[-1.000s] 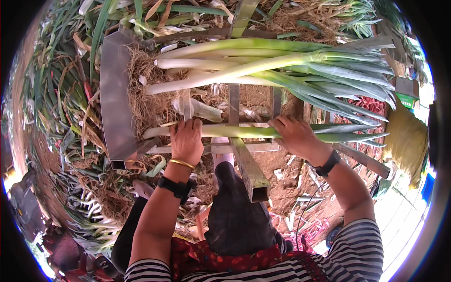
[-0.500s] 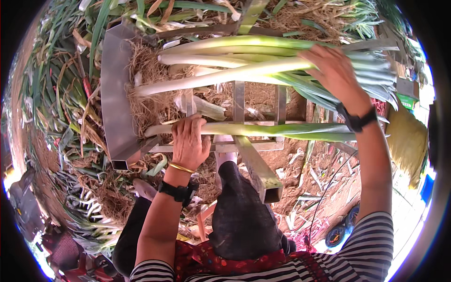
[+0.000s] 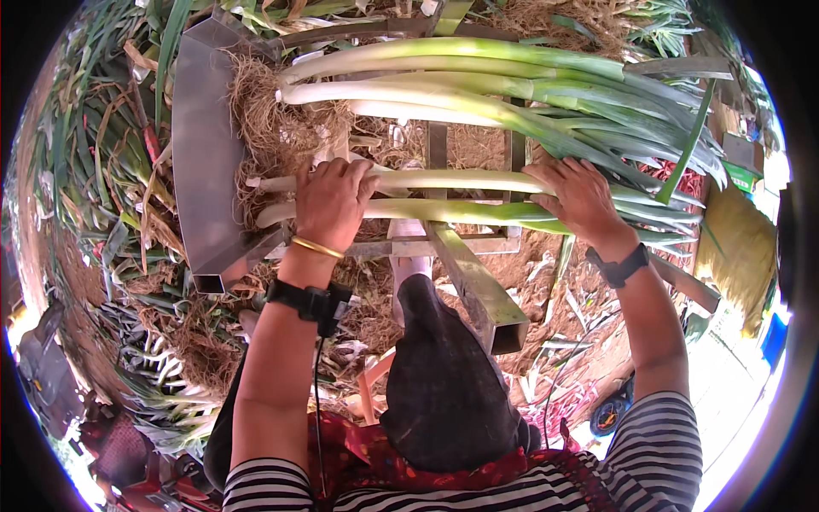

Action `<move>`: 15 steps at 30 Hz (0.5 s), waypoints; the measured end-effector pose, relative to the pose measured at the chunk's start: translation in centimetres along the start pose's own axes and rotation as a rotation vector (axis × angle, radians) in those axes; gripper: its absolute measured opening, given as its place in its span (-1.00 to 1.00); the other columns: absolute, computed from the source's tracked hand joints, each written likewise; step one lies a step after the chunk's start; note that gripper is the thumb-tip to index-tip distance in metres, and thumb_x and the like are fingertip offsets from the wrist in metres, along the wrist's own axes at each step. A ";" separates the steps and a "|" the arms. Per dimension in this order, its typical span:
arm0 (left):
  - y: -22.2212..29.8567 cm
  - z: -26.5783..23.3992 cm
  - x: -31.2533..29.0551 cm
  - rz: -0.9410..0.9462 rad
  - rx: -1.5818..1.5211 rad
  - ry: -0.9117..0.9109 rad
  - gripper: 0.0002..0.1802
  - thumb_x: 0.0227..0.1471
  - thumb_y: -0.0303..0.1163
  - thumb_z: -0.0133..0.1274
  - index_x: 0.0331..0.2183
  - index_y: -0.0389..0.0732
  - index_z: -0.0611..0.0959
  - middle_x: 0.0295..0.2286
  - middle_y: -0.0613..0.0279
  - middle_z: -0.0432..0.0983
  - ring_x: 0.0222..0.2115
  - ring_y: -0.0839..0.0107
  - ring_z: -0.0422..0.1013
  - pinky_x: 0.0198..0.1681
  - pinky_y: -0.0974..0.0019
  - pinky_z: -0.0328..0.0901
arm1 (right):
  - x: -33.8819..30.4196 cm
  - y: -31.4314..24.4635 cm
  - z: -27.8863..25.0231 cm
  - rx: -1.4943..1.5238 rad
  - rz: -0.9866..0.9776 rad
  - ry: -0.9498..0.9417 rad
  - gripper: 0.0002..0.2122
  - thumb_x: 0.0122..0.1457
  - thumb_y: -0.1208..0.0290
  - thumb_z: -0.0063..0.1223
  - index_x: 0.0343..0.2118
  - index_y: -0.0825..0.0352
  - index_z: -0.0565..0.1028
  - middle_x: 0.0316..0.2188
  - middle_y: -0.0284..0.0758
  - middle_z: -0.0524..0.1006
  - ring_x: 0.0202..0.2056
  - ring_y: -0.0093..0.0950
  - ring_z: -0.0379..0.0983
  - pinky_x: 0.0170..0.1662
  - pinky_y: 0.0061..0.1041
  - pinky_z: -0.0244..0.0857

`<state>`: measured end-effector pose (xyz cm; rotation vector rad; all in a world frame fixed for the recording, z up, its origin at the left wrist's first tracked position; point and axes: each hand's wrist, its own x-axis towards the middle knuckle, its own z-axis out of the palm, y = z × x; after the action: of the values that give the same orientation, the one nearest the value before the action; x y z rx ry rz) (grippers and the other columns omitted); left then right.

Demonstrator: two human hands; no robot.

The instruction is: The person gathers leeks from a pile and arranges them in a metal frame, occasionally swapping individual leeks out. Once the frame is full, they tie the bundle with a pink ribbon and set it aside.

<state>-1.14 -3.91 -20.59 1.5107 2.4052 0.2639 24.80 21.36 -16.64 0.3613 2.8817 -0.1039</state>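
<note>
Two long leeks lie side by side across the near part of a metal frame, roots to the left and leaves to the right. My left hand (image 3: 331, 205) is closed over the white root end of the farther one (image 3: 452, 180). Farther right, my right hand (image 3: 583, 203) grips that same leek where it turns green. The nearer leek (image 3: 444, 212) runs just below it, partly under my left hand. Several more leeks (image 3: 409, 92) rest on the far side of the frame, their roots bunched near an upright metal plate (image 3: 205, 154).
The frame has a square metal tube (image 3: 490, 311) pointing toward my knee. Piles of leeks and leaves (image 3: 94, 162) cover the ground at left. Loose roots (image 3: 554, 26) lie at the far side, and a yellowish bundle (image 3: 738, 247) stands at right. A thin cable hangs from my left wrist strap.
My right hand has come nearer and left, bringing a leek from the far group beside the near one. My left hand has shifted slightly away from me onto that leek.
</note>
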 end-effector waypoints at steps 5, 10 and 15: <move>0.4 0.5 -2.3 -0.024 0.042 0.008 -0.75 0.09 -0.16 -0.13 -0.26 -0.05 0.53 -0.38 0.31 0.43 -0.29 0.33 0.32 -0.05 0.17 0.03 | -1.7 0.2 -1.9 0.171 0.230 -0.326 -0.67 0.18 0.14 -0.16 -0.06 0.16 0.41 -0.17 -0.25 0.46 -0.15 -0.24 0.35 -0.05 -0.28 0.13; 1.1 0.9 -2.7 -0.074 0.073 0.158 -0.77 0.03 -0.19 -0.10 -0.31 -0.06 0.53 -0.37 0.31 0.38 -0.24 0.33 0.29 -0.06 0.17 0.03 | -2.6 -1.7 -1.6 0.529 0.343 -0.187 -0.68 0.23 0.23 -0.24 0.00 0.17 0.38 -0.16 -0.25 0.46 -0.07 -0.24 0.31 0.04 -0.15 0.01; 0.6 1.6 -2.8 -0.086 0.060 0.141 -0.77 0.04 -0.20 -0.12 -0.30 -0.06 0.53 -0.37 0.30 0.38 -0.24 0.33 0.28 -0.05 0.16 0.04 | -0.5 -2.5 -4.0 0.454 0.374 -0.273 -0.68 0.22 0.20 -0.19 0.00 0.13 0.39 -0.13 -0.20 0.44 -0.01 -0.21 0.28 0.13 -0.31 0.01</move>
<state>1.03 -6.15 -21.53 1.4537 2.6029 0.2903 23.72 19.21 -12.53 0.8825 2.4508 -0.6851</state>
